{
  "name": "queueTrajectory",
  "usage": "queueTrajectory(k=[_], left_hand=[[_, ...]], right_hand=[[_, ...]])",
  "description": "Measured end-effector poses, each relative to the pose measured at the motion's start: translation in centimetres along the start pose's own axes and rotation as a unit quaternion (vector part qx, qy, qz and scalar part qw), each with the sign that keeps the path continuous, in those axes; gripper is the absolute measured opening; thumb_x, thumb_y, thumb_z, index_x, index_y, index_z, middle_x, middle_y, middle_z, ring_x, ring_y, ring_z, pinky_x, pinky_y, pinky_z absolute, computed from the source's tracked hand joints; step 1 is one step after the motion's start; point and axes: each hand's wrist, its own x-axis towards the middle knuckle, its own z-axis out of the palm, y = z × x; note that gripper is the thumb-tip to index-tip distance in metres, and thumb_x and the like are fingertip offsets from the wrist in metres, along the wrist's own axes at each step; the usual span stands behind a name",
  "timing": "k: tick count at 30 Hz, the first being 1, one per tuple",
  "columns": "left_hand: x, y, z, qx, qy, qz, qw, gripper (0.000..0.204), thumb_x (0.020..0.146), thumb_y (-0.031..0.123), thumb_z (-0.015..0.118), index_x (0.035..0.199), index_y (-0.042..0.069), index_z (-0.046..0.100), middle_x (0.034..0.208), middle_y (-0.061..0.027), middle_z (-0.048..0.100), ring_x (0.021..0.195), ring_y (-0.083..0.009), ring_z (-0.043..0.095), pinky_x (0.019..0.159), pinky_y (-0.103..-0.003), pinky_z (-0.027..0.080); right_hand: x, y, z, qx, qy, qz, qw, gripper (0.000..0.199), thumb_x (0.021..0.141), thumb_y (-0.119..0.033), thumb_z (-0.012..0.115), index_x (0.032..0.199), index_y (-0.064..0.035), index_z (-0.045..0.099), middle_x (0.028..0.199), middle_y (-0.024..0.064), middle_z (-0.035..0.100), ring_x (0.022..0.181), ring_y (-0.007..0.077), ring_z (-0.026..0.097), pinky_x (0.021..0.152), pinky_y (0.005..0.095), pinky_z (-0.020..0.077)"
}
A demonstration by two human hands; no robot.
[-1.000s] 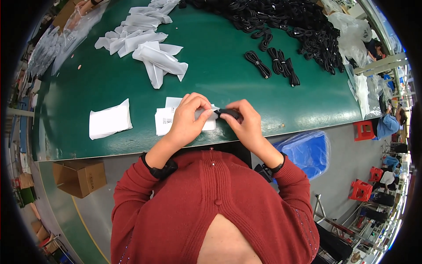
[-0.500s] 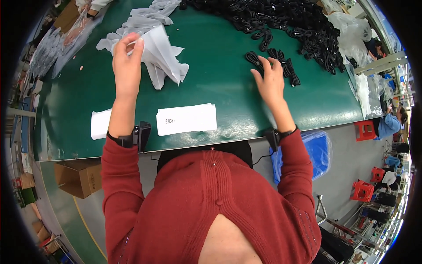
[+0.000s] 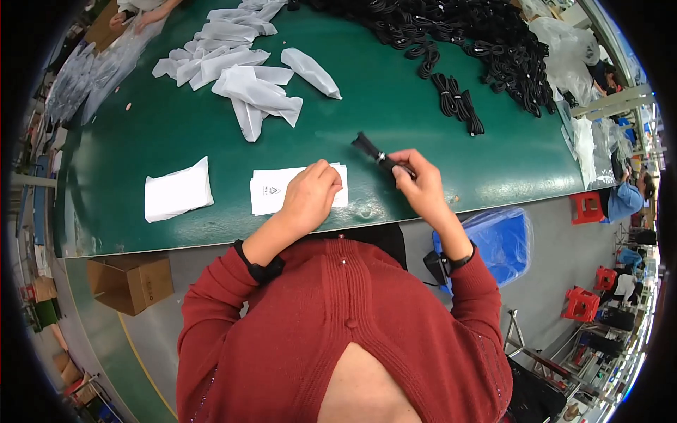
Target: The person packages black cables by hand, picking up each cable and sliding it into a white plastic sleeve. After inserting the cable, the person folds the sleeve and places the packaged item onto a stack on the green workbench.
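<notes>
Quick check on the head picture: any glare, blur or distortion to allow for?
Head view: pale glare on the table toward its right front; head view: the table's front edge bows from fisheye distortion, and the corners are black; head view: the cable pile is dark enough that strands merge in places; head view: right hand and held cable look fairly clear.
</notes>
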Motion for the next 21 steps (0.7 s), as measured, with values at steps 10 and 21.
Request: queueTrajectory(k=[10, 21], left_hand=[[0.2, 0.2, -0.8, -0.263, 0.000, -0.198, 0.944, 0.009, 0.084, -0.001, 0.065, 0.088, 0.000, 0.057, 0.091, -0.0090, 0.058, 0.075, -0.0209, 0.055, 0.069, -0.030, 0.046], [1.2, 1.9, -2.2, -0.133, 0.035, 0.003, 0.990, 0.012, 0.078, -0.002, 0.067, 0.085, 0.003, 0.058, 0.095, -0.0096, 0.059, 0.091, -0.0289, 0.054, 0.079, -0.036, 0.046]], right_hand=[[-2.7, -1.4, -0.6, -0.116, -0.109, -0.126, 0.979, 0.019, 0.087, -0.005, 0.060, 0.105, 0.0008, 0.064, 0.084, 0.0080, 0.062, 0.076, 0.0162, 0.059, 0.067, 0.0306, 0.0469], [-1.3, -0.5, 1.7, -0.037, -0.154, -0.093, 0.983, 0.019, 0.087, -0.007, 0.067, 0.106, -0.0017, 0.066, 0.099, 0.0085, 0.060, 0.086, 0.0163, 0.059, 0.068, 0.0264, 0.0486]])
